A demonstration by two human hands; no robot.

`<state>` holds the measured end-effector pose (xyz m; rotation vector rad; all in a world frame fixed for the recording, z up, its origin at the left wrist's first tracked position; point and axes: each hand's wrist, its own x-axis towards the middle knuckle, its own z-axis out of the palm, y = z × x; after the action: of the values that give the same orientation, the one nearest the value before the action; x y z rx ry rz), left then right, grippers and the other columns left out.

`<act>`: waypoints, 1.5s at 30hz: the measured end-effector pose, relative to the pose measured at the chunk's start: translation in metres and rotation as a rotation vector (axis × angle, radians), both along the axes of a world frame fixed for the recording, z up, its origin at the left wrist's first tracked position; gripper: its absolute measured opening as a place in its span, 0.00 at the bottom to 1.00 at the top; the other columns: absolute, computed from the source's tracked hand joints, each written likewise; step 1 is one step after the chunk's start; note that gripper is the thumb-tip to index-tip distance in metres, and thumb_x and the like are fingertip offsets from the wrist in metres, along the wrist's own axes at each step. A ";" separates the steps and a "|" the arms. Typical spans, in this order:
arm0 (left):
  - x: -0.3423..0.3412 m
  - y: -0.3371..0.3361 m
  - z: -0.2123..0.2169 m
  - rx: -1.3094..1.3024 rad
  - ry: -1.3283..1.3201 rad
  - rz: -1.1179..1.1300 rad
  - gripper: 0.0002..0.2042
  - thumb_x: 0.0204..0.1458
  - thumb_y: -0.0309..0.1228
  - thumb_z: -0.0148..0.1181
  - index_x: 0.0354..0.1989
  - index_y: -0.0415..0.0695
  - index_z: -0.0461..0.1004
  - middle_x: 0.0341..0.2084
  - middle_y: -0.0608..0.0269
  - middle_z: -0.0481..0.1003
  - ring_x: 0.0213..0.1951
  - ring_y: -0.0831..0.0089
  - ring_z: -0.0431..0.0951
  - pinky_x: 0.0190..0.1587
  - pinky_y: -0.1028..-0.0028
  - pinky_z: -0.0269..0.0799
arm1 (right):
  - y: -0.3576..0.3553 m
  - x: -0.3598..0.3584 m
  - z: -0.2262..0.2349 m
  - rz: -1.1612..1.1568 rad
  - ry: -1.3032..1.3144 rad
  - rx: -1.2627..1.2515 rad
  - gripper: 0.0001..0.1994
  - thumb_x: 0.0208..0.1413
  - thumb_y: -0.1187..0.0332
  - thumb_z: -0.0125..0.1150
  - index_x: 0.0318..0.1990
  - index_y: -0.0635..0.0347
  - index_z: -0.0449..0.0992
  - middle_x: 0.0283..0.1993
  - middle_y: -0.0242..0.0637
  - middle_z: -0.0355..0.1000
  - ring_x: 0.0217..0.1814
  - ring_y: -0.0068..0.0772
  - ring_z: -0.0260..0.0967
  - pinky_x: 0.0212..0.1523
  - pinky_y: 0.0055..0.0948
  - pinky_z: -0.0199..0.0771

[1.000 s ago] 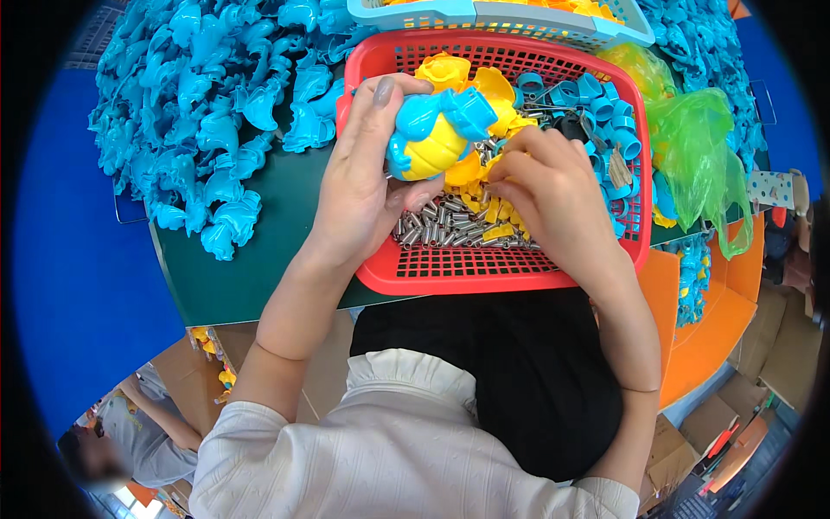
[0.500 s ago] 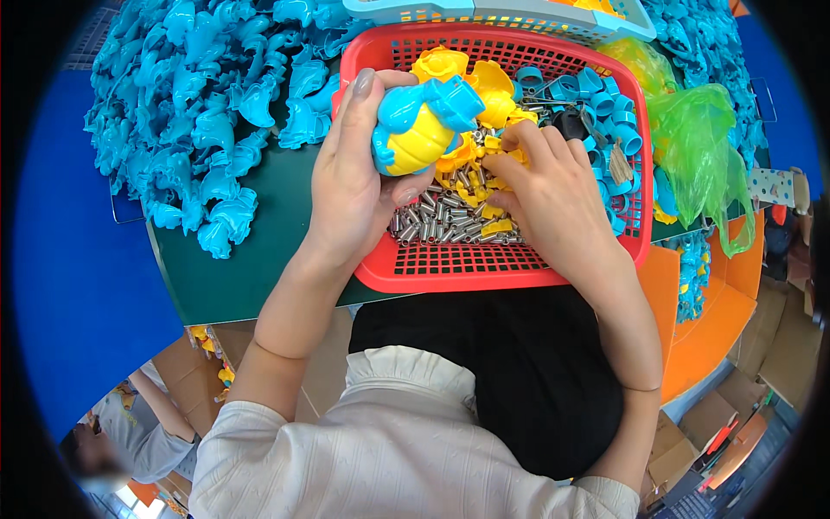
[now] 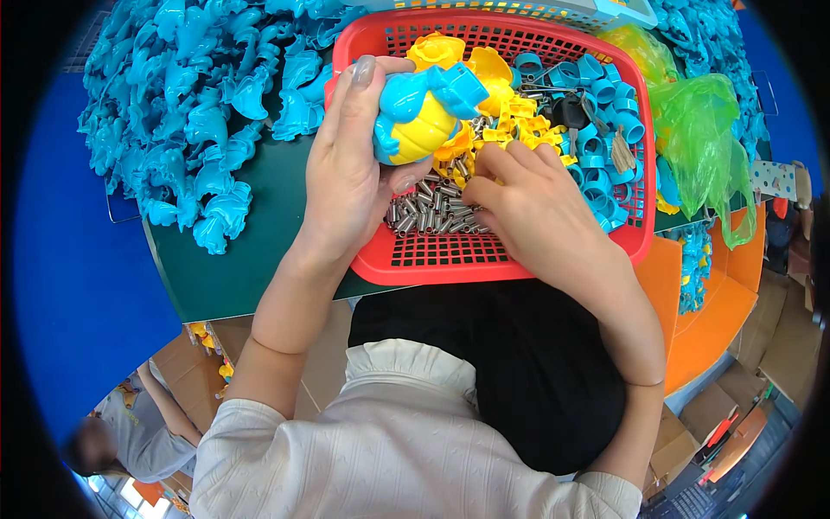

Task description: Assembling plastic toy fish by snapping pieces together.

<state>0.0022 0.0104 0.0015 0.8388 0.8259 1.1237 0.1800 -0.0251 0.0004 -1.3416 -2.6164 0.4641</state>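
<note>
A blue and yellow plastic toy figure (image 3: 424,130) is held tilted over the left part of the red basket (image 3: 467,274), with my left hand (image 3: 341,169) wrapped round it. My right hand (image 3: 545,208) reaches down into the basket with bent fingers, at a heap of short metal tubes (image 3: 424,209). Its fingertips are partly hidden, so whatever they pinch cannot be made out. Small yellow plastic parts (image 3: 527,125) lie just beyond those fingers. Larger yellow shell pieces (image 3: 437,50) rest at the basket's far side.
Blue plastic rings (image 3: 592,95) fill the basket's right side, near a black key (image 3: 571,114). Blue shell parts (image 3: 190,104) are piled at the left. A green plastic bag (image 3: 696,138) hangs at the right; a light blue basket (image 3: 553,12) stands behind. Another person (image 3: 143,424) is at lower left.
My right hand has moved left and slightly nearer, from the yellow parts to the metal tubes, its fingers more curled. The toy stays in my left hand. The whole view has shifted slightly.
</note>
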 end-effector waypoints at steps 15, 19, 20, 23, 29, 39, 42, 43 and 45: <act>0.002 -0.004 0.000 0.023 0.146 0.044 0.17 0.60 0.46 0.39 0.46 0.46 0.63 0.38 0.67 0.66 0.34 0.82 0.72 0.22 0.84 0.67 | 0.013 0.033 0.017 -0.221 0.138 0.232 0.02 0.44 0.73 0.59 0.25 0.61 0.72 0.26 0.36 0.66 0.32 0.38 0.64 0.35 0.32 0.59; 0.001 -0.004 0.001 -0.031 0.123 0.024 0.17 0.60 0.45 0.39 0.47 0.47 0.63 0.40 0.67 0.65 0.36 0.82 0.72 0.24 0.84 0.69 | 0.014 0.058 0.022 -0.428 -0.089 0.309 0.04 0.45 0.74 0.58 0.30 0.61 0.72 0.30 0.36 0.67 0.35 0.39 0.65 0.38 0.32 0.59; 0.001 -0.004 0.001 -0.030 0.120 0.021 0.17 0.60 0.45 0.39 0.47 0.47 0.63 0.40 0.67 0.65 0.36 0.82 0.72 0.24 0.84 0.69 | 0.013 0.060 0.018 -0.453 -0.114 0.325 0.05 0.45 0.74 0.58 0.31 0.60 0.72 0.31 0.36 0.67 0.36 0.39 0.66 0.39 0.32 0.60; 0.000 -0.004 0.001 -0.014 0.137 0.004 0.17 0.60 0.46 0.39 0.47 0.47 0.63 0.41 0.67 0.65 0.37 0.81 0.72 0.25 0.83 0.70 | 0.013 0.064 0.012 -0.480 -0.056 0.308 0.07 0.45 0.74 0.58 0.35 0.59 0.71 0.32 0.37 0.67 0.37 0.40 0.66 0.40 0.33 0.60; 0.004 -0.005 0.003 -0.001 0.186 0.027 0.17 0.60 0.46 0.39 0.47 0.46 0.63 0.39 0.67 0.66 0.36 0.81 0.73 0.24 0.83 0.69 | 0.020 0.057 0.009 -0.379 -0.080 0.403 0.11 0.43 0.76 0.59 0.36 0.57 0.70 0.36 0.33 0.65 0.41 0.38 0.63 0.40 0.34 0.60; 0.002 -0.006 0.004 0.012 0.175 -0.061 0.18 0.60 0.48 0.38 0.45 0.47 0.64 0.33 0.66 0.66 0.31 0.82 0.73 0.24 0.85 0.69 | 0.019 0.064 0.012 -0.391 0.012 0.292 0.09 0.42 0.76 0.60 0.31 0.58 0.67 0.32 0.34 0.63 0.36 0.38 0.62 0.38 0.33 0.58; 0.004 -0.007 0.006 -0.003 0.238 -0.041 0.18 0.59 0.49 0.38 0.45 0.49 0.64 0.33 0.67 0.66 0.31 0.82 0.73 0.24 0.85 0.69 | 0.016 0.065 0.017 -0.490 0.238 0.174 0.09 0.41 0.76 0.61 0.31 0.59 0.68 0.32 0.35 0.63 0.35 0.38 0.62 0.39 0.33 0.58; 0.004 -0.007 0.006 0.000 0.263 -0.045 0.18 0.59 0.50 0.38 0.45 0.49 0.64 0.33 0.67 0.66 0.31 0.82 0.73 0.24 0.85 0.69 | 0.016 0.065 0.016 -0.447 0.143 0.212 0.09 0.41 0.76 0.61 0.31 0.60 0.68 0.33 0.36 0.64 0.36 0.38 0.63 0.38 0.32 0.58; 0.004 -0.007 0.007 -0.001 0.267 -0.046 0.19 0.59 0.50 0.38 0.45 0.49 0.64 0.33 0.67 0.67 0.31 0.82 0.73 0.24 0.85 0.69 | 0.017 0.063 0.013 -0.406 0.046 0.252 0.09 0.41 0.76 0.61 0.30 0.60 0.68 0.34 0.36 0.64 0.36 0.37 0.63 0.37 0.32 0.59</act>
<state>0.0062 0.0030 0.0081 1.0165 1.0219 0.9835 0.2430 -0.0086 0.0136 -1.6843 -2.1903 0.0992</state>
